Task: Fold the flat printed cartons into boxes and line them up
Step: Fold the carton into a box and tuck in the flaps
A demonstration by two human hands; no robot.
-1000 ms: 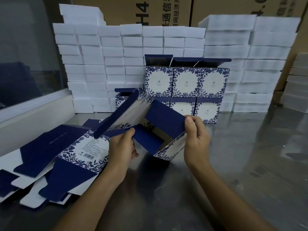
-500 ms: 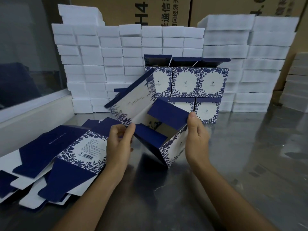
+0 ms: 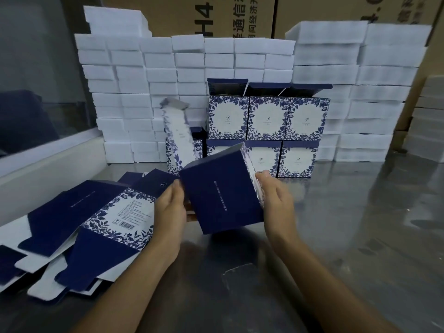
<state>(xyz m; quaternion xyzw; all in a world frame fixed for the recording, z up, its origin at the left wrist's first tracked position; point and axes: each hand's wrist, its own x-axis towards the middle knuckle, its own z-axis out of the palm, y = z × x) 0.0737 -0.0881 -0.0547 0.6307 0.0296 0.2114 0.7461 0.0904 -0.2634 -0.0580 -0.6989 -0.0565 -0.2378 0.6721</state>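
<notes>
Both my hands hold one carton (image 3: pixel 221 191) above the steel table (image 3: pixel 348 236), tilted, its plain dark-blue face towards me. My left hand (image 3: pixel 171 209) grips its left edge, fingers going behind it. My right hand (image 3: pixel 276 200) grips the floral right side, thumb near the top corner. A long printed flap (image 3: pixel 177 127) of the carton stands up behind, blurred. Folded floral boxes (image 3: pixel 268 118) are lined up in two tiers at the back centre, lids open. Several flat cartons (image 3: pixel 120 212) lie fanned out on the left.
Stacks of white foam blocks (image 3: pixel 134 92) wall the back from left to right (image 3: pixel 374 92). Brown shipping cartons (image 3: pixel 216 18) stand behind them. A glass partition with a white ledge (image 3: pixel 48 159) runs along the left.
The carton has turned from open, with its inside flaps facing me, to a closed dark-blue face. Its long panel has swung up and back. Both hands have shifted to its sides.
</notes>
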